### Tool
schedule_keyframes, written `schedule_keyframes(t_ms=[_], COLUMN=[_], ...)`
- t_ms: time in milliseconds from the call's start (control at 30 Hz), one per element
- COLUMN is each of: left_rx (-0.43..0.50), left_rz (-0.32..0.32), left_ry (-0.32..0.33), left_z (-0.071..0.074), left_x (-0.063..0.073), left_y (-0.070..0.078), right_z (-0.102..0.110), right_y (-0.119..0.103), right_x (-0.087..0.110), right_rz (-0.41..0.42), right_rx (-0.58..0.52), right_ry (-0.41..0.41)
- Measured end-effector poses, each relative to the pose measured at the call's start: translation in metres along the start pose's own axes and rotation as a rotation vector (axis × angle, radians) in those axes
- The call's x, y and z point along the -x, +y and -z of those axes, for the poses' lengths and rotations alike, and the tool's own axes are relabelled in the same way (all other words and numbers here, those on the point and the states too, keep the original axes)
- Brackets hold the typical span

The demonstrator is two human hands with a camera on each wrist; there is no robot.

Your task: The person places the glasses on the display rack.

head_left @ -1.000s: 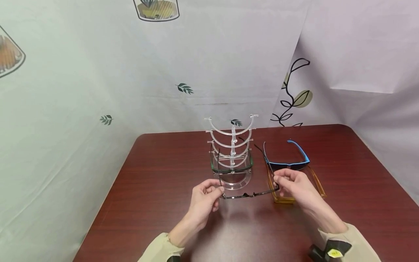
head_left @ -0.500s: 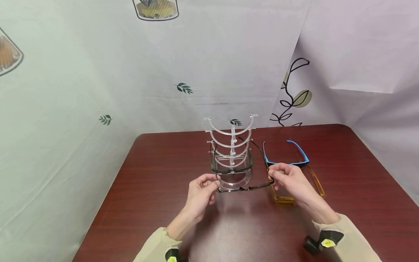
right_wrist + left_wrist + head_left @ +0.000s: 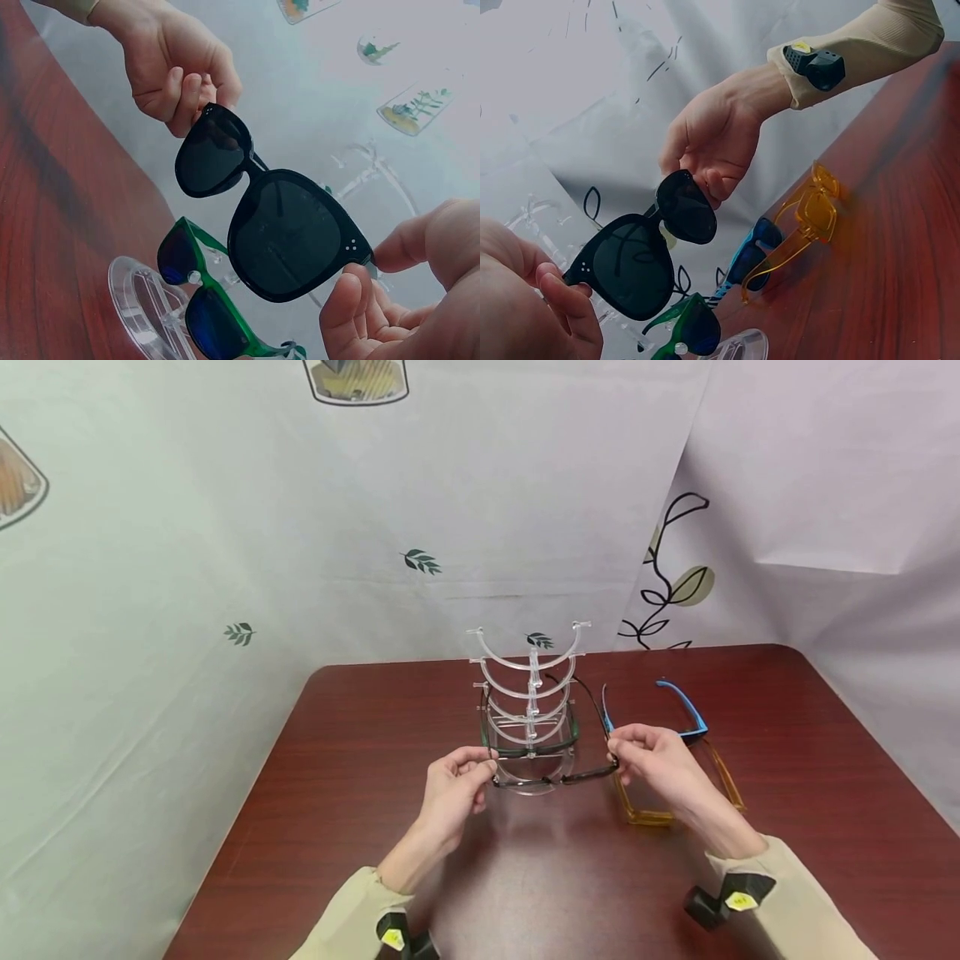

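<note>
Both hands hold a pair of black sunglasses (image 3: 283, 236) in front of a clear display stand (image 3: 534, 681), temples pointing away toward it. My left hand (image 3: 452, 792) pinches the frame's left corner by the hinge, thumb and fingers closed on it. At the other corner my right hand (image 3: 663, 768) pinches the right hinge in the same way. Green-framed sunglasses (image 3: 216, 304) with blue lenses sit on the lowest part of the stand, just beyond the black pair. The stand's curved upper arms carry no glasses.
To the right of the stand, blue-framed sunglasses (image 3: 692, 714) and orange-framed glasses (image 3: 651, 817) lie on the dark red table (image 3: 360, 752), partly hidden by my right hand. A patterned white cloth (image 3: 525, 510) hangs behind the table's far edge.
Both hands have carried the black sunglasses forward and slightly left, closer to the stand. The stand and the glasses on the table have stayed put.
</note>
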State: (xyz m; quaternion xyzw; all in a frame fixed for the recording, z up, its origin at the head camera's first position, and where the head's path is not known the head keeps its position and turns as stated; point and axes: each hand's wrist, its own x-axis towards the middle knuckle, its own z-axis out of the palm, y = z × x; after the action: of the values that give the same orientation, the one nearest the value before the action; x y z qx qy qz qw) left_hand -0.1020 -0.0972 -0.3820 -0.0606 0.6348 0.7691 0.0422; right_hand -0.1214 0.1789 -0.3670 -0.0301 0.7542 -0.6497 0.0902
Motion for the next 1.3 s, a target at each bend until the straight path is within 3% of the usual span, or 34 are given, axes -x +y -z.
schedule_keyframes(t_ms=[233, 967, 1300], left_rx=[-0.004, 0.027, -0.026], left_rz=[-0.009, -0.01, -0.014], left_ry=[0.015, 0.04, 0.053], left_z=[0.002, 0.004, 0.007], left_x=[-0.004, -0.023, -0.032], left_y=[0.002, 0.003, 0.001], right_z=[-0.004, -0.005, -0.005], right_y=[-0.001, -0.001, -0.002], right_x=[-0.006, -0.026, -0.034], right_rz=[0.0, -0.038, -0.042], right_rx=[-0.041, -0.031, -0.038], right_ry=[0.007, 0.014, -0.013])
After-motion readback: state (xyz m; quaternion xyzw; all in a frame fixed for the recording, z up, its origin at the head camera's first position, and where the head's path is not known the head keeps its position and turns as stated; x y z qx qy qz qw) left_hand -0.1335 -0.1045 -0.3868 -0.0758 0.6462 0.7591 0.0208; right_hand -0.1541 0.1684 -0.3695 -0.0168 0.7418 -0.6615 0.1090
